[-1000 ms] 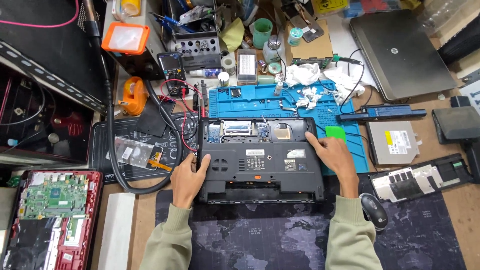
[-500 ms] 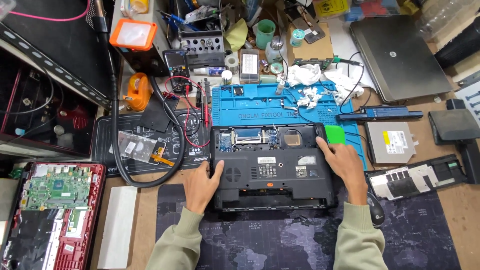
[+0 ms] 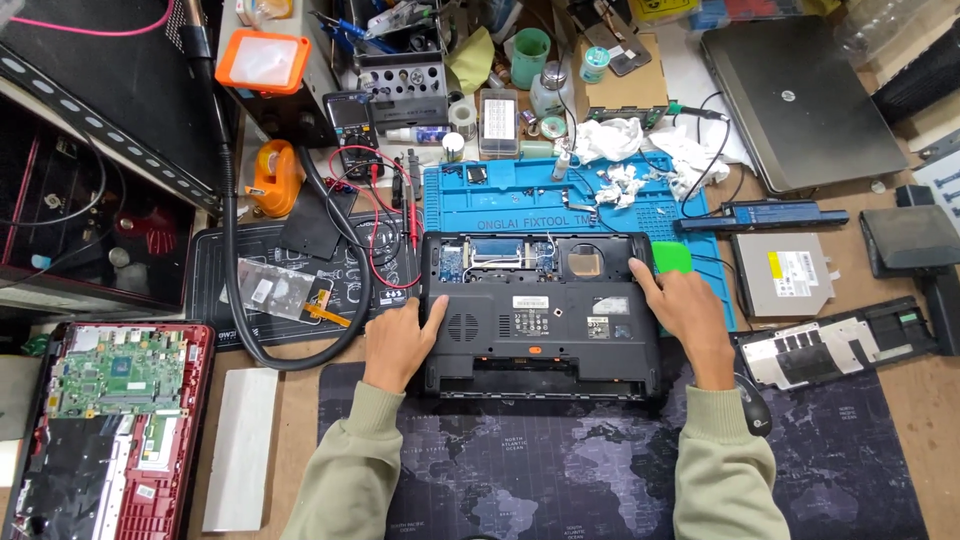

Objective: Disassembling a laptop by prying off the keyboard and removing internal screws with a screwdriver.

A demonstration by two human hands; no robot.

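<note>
At desk centre: both hands' grip unchanged, left hand [image 3: 398, 340] and right hand [image 3: 690, 315] clasping laptop base [image 3: 540, 315].

Wooden counter [image 3: 900, 400], crowded edge to edge; a dark map-print mat [image 3: 560, 480] covers the near middle and a blue repair mat [image 3: 520, 195] lies beyond it. A black shelf unit [image 3: 90, 130] stands at the left, cables inside. Lighting is even and bright, shadows soft; walls, floor and windows are out of view.
</note>
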